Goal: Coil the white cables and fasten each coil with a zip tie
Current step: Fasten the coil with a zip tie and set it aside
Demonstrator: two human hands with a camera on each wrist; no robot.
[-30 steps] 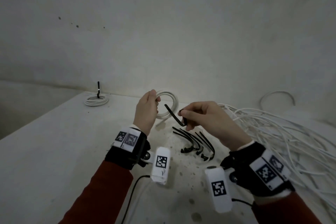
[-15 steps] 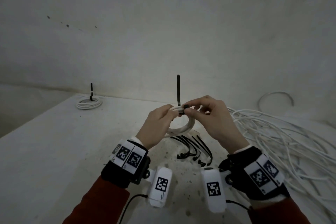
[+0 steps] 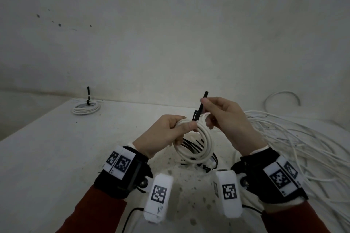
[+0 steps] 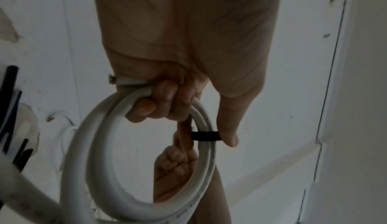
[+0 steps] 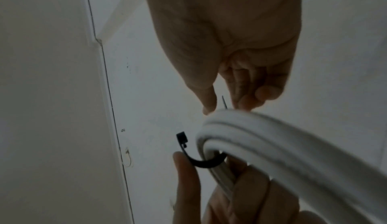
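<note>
My left hand (image 3: 187, 128) grips a small white cable coil (image 3: 197, 145) at its top, held in the air in front of me. A black zip tie (image 3: 198, 108) passes round the coil strands. In the left wrist view its band (image 4: 206, 136) crosses the coil (image 4: 100, 144) under my thumb. In the right wrist view the zip tie (image 5: 201, 161) curves beneath the coil (image 5: 272, 144), and its square head stands free at the left. My right hand (image 3: 205, 104) pinches the tie's tail, which points up.
A tied coil (image 3: 86, 108) with its tie tail upright lies at the table's far left corner. Spare black zip ties (image 3: 189, 144) lie on the table (image 3: 56, 157) under the held coil. A tangle of loose white cables (image 3: 293, 138) covers the right side. A wall stands close behind.
Both hands and the coil have come nearer and lower. The right hand has moved up the tie's tail, which now leans right. A second ago the tie was apart from the coil.
</note>
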